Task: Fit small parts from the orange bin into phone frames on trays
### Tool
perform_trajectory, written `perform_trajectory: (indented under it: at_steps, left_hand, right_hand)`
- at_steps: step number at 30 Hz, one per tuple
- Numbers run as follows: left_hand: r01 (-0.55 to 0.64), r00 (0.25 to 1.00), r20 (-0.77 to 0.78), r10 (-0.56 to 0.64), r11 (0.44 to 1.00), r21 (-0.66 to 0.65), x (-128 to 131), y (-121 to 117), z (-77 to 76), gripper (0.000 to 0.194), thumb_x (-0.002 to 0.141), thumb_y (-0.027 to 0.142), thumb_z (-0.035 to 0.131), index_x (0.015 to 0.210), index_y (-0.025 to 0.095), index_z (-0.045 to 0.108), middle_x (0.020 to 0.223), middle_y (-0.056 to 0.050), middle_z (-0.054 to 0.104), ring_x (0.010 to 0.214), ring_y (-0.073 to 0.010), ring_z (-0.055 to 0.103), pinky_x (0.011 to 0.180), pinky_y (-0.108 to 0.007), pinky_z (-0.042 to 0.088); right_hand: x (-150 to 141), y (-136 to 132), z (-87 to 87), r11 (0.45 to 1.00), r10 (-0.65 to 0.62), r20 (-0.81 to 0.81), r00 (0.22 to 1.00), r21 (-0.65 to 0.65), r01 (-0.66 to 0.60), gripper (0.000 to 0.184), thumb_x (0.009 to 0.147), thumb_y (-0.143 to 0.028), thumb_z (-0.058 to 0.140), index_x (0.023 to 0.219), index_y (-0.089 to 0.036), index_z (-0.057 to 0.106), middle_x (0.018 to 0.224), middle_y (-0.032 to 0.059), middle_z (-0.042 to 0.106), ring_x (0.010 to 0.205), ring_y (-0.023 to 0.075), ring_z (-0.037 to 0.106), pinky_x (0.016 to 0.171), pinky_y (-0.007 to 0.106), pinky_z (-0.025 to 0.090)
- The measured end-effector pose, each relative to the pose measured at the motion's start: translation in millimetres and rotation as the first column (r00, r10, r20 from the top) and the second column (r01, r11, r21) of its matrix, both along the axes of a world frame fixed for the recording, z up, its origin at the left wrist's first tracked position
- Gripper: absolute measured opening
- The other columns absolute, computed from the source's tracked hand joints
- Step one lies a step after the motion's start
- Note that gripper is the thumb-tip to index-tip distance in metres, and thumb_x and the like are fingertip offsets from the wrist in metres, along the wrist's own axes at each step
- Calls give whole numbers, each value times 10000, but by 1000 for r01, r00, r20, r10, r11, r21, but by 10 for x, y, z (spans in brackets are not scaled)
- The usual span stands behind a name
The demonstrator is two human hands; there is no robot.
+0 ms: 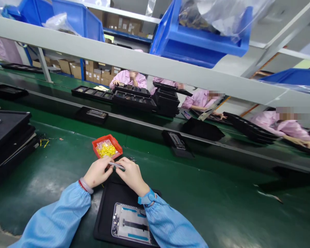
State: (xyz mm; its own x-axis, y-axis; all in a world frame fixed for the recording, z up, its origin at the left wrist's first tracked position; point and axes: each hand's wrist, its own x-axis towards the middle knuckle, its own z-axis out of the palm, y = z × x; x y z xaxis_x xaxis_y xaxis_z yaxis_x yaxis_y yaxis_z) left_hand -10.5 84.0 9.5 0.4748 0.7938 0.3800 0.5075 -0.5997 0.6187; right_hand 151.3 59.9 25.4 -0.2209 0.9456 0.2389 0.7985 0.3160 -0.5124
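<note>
My left hand (99,171) and my right hand (130,174) pinch the two ends of a thin silvery strip-like part (117,165), seen edge-on, so its exact kind is unclear. They hold it above the near side of a red bin (94,148), which contains small yellow pieces (107,149) in clear plastic. Below my right forearm, a phone mid-frame with blue strips and a black flex cable (130,224) lies on a black foam tray (103,220). My right sleeve covers its right edge.
Stacked black trays (10,137) stand at the left, beside loose black and yellow bits (44,142). Beyond the green bench runs a dark conveyor (134,132) carrying phone parts on black pads (177,141). Blue bins (196,44) sit on a shelf overhead. Co-workers in pink (129,79) work opposite.
</note>
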Motion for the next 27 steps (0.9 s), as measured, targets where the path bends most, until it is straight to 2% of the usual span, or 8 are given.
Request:
perform_trajectory:
  at_steps: [7,10,14,17,19,22,25,27]
  left_hand:
    - [-153,984,98,148,987,42,-52,29,-34,153,829,213,388,772,191,529,714,-15,579,618,-148,561,602,-250,464]
    - [-224,966,143,215,973,53,-96,65,-44,136,830,217,391,779,190,514,701,-10,559,595,-142,545,587,-250,461]
    - [-301,938,196,285,951,62,-143,114,-78,131,841,237,396,786,188,504,694,-6,541,560,-134,527,568,-251,459]
    - [-313,932,217,292,947,71,-150,119,-86,136,843,240,398,784,188,508,688,-3,536,556,-130,525,558,-243,455]
    - [-295,937,220,273,952,75,-144,102,-76,145,845,244,402,780,185,517,687,-4,537,554,-130,524,559,-243,454]
    - [-239,952,216,219,968,72,-120,58,-53,155,844,253,414,768,183,530,676,-4,541,561,-132,526,568,-245,456]
    - [-131,975,188,120,990,52,-59,-14,-26,155,849,252,419,783,185,542,679,-3,557,585,-134,537,590,-247,462]
    - [-38,986,164,32,999,33,18,-108,8,151,859,243,413,818,186,547,703,-8,573,611,-135,548,610,-249,466]
  right_hand:
    - [43,345,80,992,-119,-60,991,39,121,178,760,-141,543,797,-219,699,811,21,671,721,165,626,599,231,419]
    - [-18,552,97,989,-147,-75,986,17,148,168,765,-146,545,780,-216,696,799,28,657,723,174,612,590,241,399]
    - [-158,745,48,986,-163,-103,981,-40,159,138,737,-181,603,617,-222,656,664,8,607,630,168,569,537,243,352]
    - [-194,804,31,983,-180,-172,968,-62,172,68,706,-212,649,638,-213,643,666,0,604,631,166,556,542,242,355]
    - [-144,783,45,983,-178,-236,955,-74,166,42,717,-237,641,691,-203,640,680,-10,609,633,157,550,556,240,371]
    - [53,624,90,984,-169,-326,930,-108,140,198,795,-343,556,687,-188,615,600,-26,567,565,136,517,535,235,381]
    - [352,304,142,982,-155,-382,911,-162,100,394,855,-470,439,610,-191,571,517,-27,514,502,128,490,506,239,393]
    - [573,33,169,980,-146,-422,895,-187,72,501,874,-547,371,555,-197,534,553,-1,554,546,138,532,551,252,436]
